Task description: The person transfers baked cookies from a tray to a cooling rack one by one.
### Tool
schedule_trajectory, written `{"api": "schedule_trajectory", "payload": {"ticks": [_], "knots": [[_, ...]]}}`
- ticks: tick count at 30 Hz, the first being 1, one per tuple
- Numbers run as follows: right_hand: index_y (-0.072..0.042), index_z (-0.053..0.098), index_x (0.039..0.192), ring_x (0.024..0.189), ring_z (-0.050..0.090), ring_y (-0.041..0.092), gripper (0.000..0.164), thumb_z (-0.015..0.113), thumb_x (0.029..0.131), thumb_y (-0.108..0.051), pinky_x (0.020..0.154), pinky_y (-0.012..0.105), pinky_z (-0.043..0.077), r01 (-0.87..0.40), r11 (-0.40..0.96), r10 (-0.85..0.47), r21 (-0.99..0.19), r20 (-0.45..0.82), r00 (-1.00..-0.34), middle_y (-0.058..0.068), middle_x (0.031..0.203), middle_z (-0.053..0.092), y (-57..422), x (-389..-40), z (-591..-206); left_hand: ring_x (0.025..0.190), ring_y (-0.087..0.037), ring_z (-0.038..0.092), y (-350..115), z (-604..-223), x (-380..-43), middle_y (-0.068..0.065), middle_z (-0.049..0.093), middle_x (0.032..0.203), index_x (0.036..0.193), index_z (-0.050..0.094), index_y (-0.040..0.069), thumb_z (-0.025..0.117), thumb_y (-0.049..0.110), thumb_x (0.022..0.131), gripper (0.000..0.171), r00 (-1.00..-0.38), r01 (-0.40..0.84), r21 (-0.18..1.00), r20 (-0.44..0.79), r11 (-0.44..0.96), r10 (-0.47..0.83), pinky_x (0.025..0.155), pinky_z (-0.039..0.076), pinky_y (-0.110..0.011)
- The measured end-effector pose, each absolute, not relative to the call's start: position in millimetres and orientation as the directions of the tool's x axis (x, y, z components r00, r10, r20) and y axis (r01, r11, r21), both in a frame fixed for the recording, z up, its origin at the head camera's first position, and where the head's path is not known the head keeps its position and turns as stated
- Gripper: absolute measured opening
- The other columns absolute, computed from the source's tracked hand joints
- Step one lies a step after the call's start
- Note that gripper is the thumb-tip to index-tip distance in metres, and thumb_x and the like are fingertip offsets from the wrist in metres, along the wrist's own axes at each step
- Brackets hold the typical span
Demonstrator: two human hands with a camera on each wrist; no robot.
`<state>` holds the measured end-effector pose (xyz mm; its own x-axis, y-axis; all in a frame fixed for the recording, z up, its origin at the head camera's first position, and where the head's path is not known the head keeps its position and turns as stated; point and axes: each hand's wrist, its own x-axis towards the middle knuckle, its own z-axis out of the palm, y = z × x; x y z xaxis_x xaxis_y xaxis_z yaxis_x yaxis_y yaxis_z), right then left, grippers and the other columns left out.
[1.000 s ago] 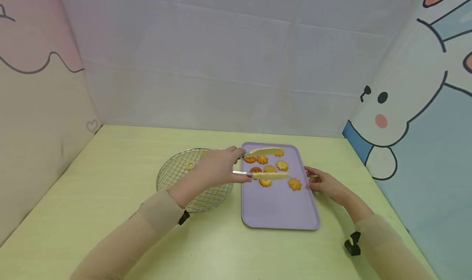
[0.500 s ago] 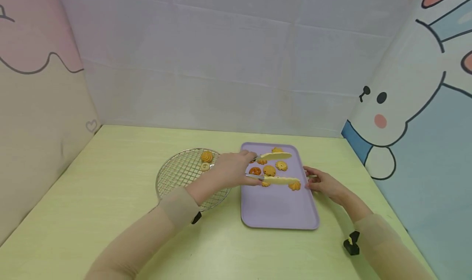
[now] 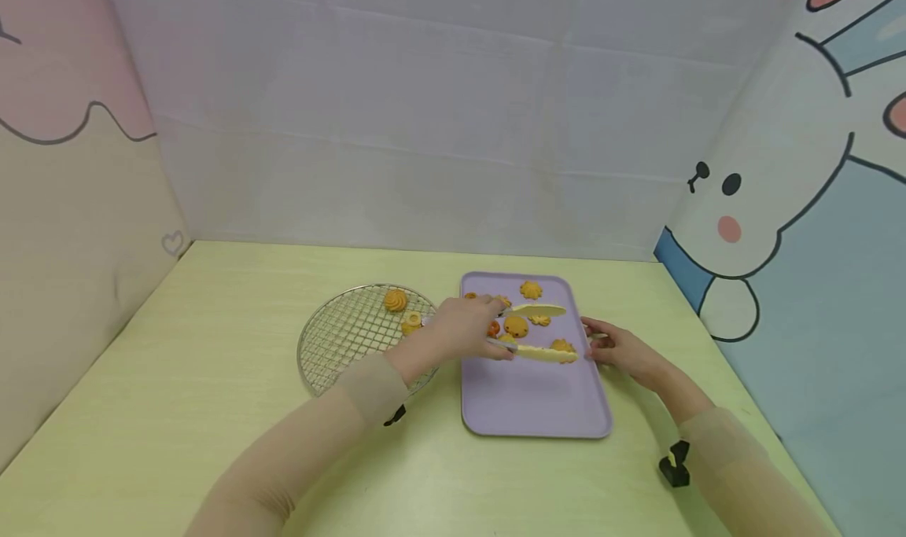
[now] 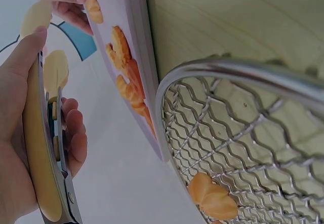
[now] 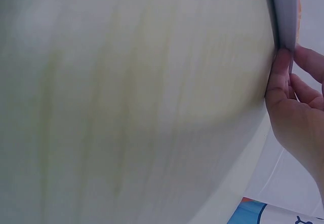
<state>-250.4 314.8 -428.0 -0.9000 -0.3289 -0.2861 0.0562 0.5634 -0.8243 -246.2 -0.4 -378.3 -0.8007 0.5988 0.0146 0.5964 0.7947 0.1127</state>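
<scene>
My left hand [image 3: 460, 329] grips a pair of tongs [image 3: 543, 354] with pale yellow tips, held over the lilac tray [image 3: 534, 403]. The tips stand apart, pointing right, above several cookies. Among these are a round cookie with dark dots [image 3: 516, 327] and a flower-shaped cookie [image 3: 531, 289] near the far edge. In the left wrist view, thumb and fingers wrap the yellow tong handle [image 4: 40, 153]. My right hand [image 3: 623, 356] pinches the tray's right rim; the right wrist view shows its thumb and fingers on either side of the rim.
Left of the tray lies a round wire rack [image 3: 347, 340], partly under my left forearm. It bears a swirled cookie [image 3: 395, 300] and a ring-shaped cookie [image 3: 413, 318]. Pale walls enclose the table [image 3: 233, 325] at the back and sides.
My left hand has moved right with the tongs, farther over the tray, and slightly down. More of the rack and its cookies shows now. The right hand has stayed at the rim.
</scene>
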Motion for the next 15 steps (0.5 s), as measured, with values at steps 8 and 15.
{"api": "schedule_trajectory", "payload": {"ticks": [8,15], "knots": [[0.003,0.023,0.147,0.104,0.045,0.024,0.065,0.057,0.094,-0.01,0.079,0.019,0.046,0.053,0.555,-0.337,-0.83,-0.282,-0.898,0.025,0.135,0.037,317,-251,-429,0.091,-0.015,0.063,13,-388,-252,0.001,0.058,0.128,0.137,0.045,0.015,0.061,0.069,0.075,0.084,-0.794,0.601,0.08,-0.06,0.795,0.605,0.068,0.052,-0.032],[0.003,0.023,0.146,0.103,0.045,0.023,0.064,0.057,0.093,-0.01,0.079,0.019,0.046,0.054,0.559,-0.337,-0.827,-0.286,-0.897,0.025,0.135,0.036,317,-252,-430,0.084,-0.01,0.06,21,-397,-258,0.005,0.062,0.117,0.132,0.05,0.016,0.061,0.07,0.074,0.08,-0.785,0.614,0.04,-0.079,0.789,0.615,0.065,0.05,-0.03]]}}
